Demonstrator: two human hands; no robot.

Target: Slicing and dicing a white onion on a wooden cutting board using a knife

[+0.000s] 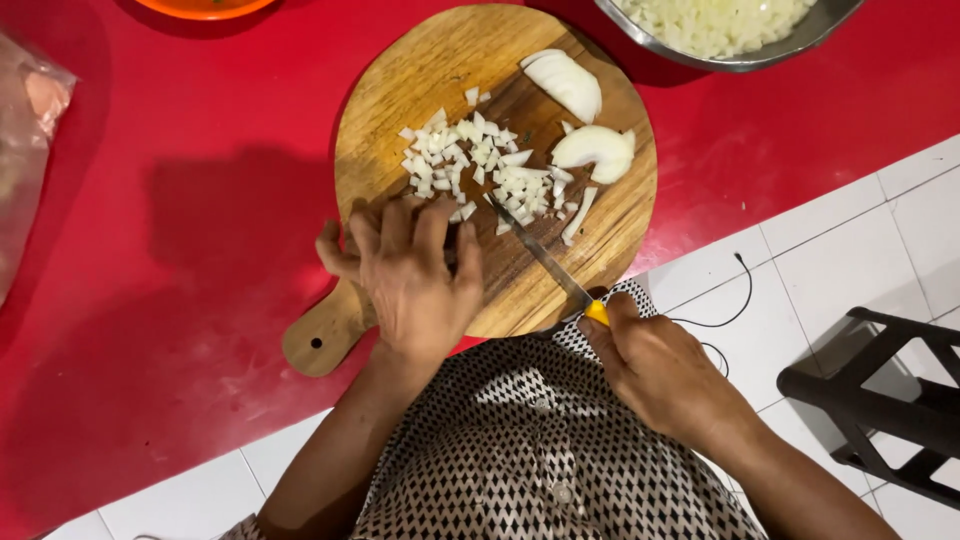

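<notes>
A round wooden cutting board with a short handle lies on the red table. A pile of diced white onion covers its middle, and two larger onion pieces lie toward its far right. My right hand grips a knife by its yellow handle, the blade pointing up-left to the diced pile. My left hand rests palm down on the near part of the board, fingers spread and bent beside the blade; whether anything lies under it is hidden.
A metal bowl of chopped onion stands at the top right. An orange dish peeks in at the top. A clear plastic bag lies at the left edge. A black stool stands on the white tiled floor.
</notes>
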